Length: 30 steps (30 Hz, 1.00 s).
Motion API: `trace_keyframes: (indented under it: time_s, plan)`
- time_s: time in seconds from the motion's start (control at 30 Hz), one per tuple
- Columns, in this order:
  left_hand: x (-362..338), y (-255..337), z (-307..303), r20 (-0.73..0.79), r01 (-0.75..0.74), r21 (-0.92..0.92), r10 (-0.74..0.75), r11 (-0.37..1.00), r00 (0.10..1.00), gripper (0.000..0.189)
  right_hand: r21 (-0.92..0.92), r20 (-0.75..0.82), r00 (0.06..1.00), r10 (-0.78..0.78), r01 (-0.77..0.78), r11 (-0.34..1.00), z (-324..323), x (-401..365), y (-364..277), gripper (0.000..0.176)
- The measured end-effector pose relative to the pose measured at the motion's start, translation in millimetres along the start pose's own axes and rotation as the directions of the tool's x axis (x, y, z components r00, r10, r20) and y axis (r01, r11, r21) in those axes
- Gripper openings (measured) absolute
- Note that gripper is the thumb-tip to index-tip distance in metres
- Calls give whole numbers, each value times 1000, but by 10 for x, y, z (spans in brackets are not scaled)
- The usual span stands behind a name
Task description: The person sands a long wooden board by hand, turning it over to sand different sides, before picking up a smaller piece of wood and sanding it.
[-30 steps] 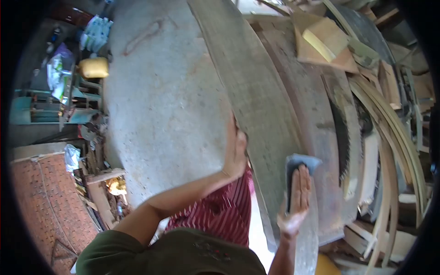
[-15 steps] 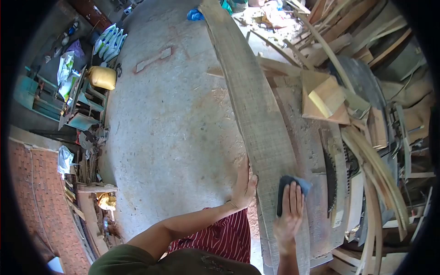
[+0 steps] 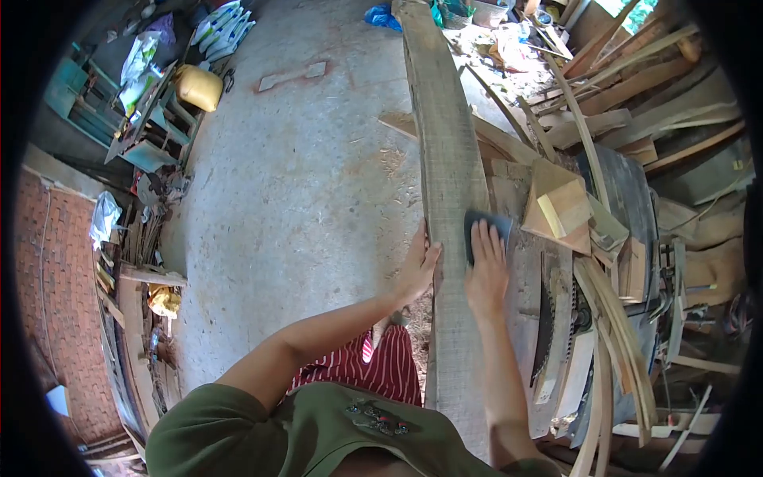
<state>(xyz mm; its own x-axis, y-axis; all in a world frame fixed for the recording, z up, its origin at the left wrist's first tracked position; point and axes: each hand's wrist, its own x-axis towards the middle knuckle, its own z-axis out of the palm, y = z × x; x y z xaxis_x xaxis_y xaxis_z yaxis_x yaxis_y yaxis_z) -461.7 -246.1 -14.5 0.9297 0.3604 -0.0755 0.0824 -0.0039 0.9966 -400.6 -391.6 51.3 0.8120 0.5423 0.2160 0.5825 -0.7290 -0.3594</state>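
Note:
A long, rough wooden plank runs lengthwise away from me. My left hand holds its left edge, with the thumb lying along the side; some of the fingers are hidden. On the plank's right part, my right hand presses a dark grey sheet of sandpaper against the face, fingers laid flat over it. The sheet's bluish right corner sticks out past the plank's right edge.
To the right are a toothed saw blade, a wooden block and several curved wood strips. A yellow jerrycan stands at the left. Wood shavings lie on the concrete floor.
My right hand has slid the sandpaper forward along the plank, away from my body. My left hand stays at the left edge, and the view has shifted.

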Motion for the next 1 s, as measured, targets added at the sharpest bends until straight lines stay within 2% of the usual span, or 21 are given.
trace_keyframes:
  time_s: [0.07, 0.17, 0.3, 0.33, 0.37, 0.4, 0.47, 0.5, 0.53, 0.6, 0.67, 0.73, 0.87, 0.97, 1.0]
  plan:
    - [155, 12, -35, 6, -88, 234, 89, 968, 996, 73, -58, 51, 999, 10, -7, 998, -14, -191, -54, 67]
    - [168, -193, 13, -11, -138, 202, 143, 970, 990, 72, 2, 27, 999, 31, -31, 1000, 67, 132, -39, 66]
    - [188, -50, -50, 55, -162, 103, 157, 981, 986, 75, 17, -106, 994, -5, 7, 1000, 419, 1178, 122, 65]
    - [180, 82, -91, 104, -7, -79, 15, 997, 994, 75, 4, -113, 994, 9, -8, 1000, 517, 1394, 155, 65]
    - [202, 156, -127, 187, 166, -248, -121, 954, 975, 75, -5, -123, 991, 43, -44, 999, 605, 1571, 177, 65]
    - [316, 151, -164, 217, 170, -258, -114, 951, 969, 75, -18, -135, 988, 76, -79, 997, 594, 1689, 177, 65]
    - [662, 56, -272, 99, 132, -200, -114, 971, 988, 73, -24, -116, 990, 79, -82, 996, 500, 1534, 68, 66]
    - [912, -215, -273, 24, 127, -245, -125, 961, 992, 72, -9, -88, 995, 52, -53, 999, 441, 1423, -37, 66]
    - [1151, -142, -337, 21, 120, -264, -118, 957, 993, 72, -22, -51, 997, 57, -58, 998, 390, 1276, -110, 67]
    - [1520, 76, -513, 194, 194, -275, -144, 941, 970, 69, -45, -1, 998, 56, -56, 997, 364, 1079, -224, 68]
    - [1603, 286, -573, 205, 218, -259, -167, 941, 964, 66, -74, 43, 990, 131, -127, 989, 382, 1057, -304, 69]
    - [1668, 328, -593, 221, 242, -224, -192, 944, 956, 63, -48, 27, 993, 116, -115, 992, 432, 1498, -220, 68]
    - [1717, 105, -595, 294, 271, -233, -198, 934, 935, 71, -24, -105, 990, 96, -99, 995, 828, 2707, 187, 63]
    - [1707, 159, -679, 356, 305, -245, -207, 921, 911, 72, -27, -126, 980, 153, -157, 987, 916, 2939, 184, 62]
    - [1736, 241, -742, 396, 356, -177, -265, 917, 879, 74, -45, -132, 977, 169, -177, 983, 889, 2944, 125, 61]
